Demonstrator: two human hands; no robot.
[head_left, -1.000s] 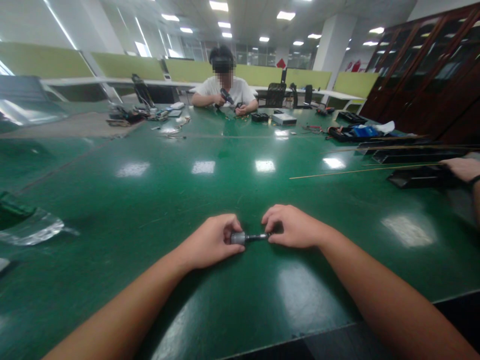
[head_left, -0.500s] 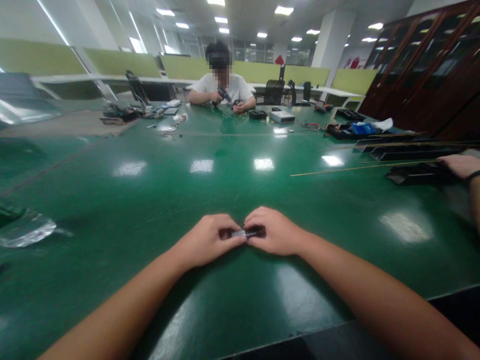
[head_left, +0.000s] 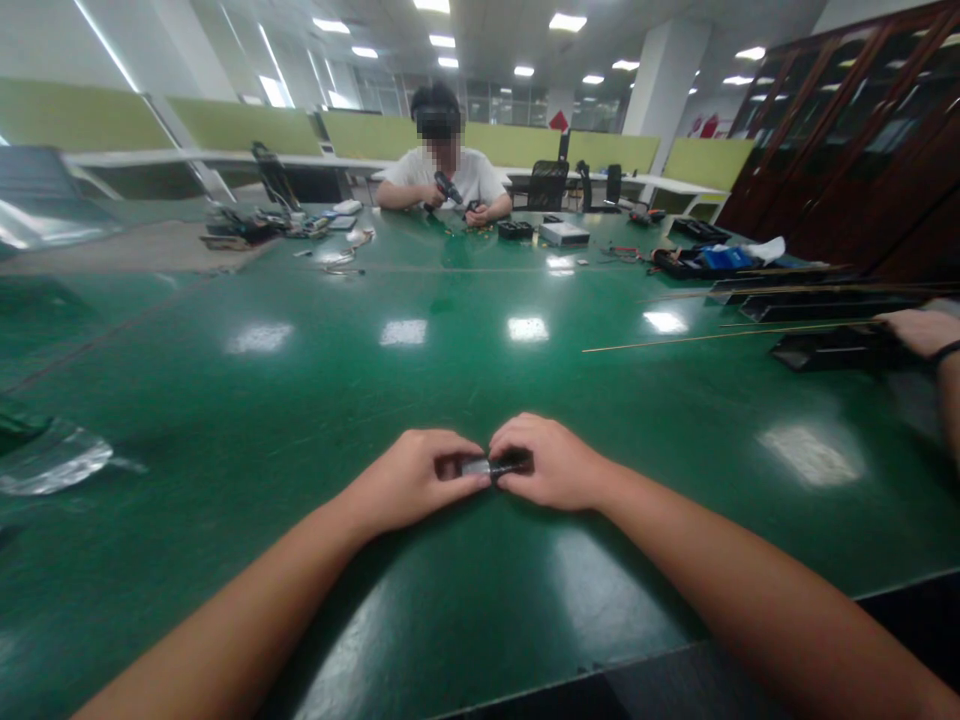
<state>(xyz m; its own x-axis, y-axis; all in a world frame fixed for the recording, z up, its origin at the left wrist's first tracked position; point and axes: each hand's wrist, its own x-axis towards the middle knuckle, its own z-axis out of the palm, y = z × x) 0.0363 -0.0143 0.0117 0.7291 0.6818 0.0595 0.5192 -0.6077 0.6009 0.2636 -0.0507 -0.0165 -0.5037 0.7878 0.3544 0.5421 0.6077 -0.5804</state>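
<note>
Just above the green table (head_left: pixel 465 385), my two hands meet around a small object that is silver-grey on the left and black on the right. My left hand (head_left: pixel 412 480) pinches the silver-grey piece (head_left: pixel 475 467) between thumb and fingers. The black piece (head_left: pixel 511 466) is gripped by my right hand (head_left: pixel 551 463), whose fingers curl over it. Whether the two pieces are joined I cannot tell, and fingers cover both outer ends. The kind of object is too small to make out.
Across the table a person (head_left: pixel 442 175) holds a power drill (head_left: pixel 448 187). At the right, another person's hand (head_left: pixel 919 330) rests on a black channel-shaped piece (head_left: pixel 832 347) beside thin rods. Crumpled clear plastic (head_left: pixel 60 455) lies left. A white box (head_left: pixel 564 233) sits at the back.
My hands have barely shifted; slightly more of the silver-grey and black pieces shows between them. The person across has tilted the drill a little.
</note>
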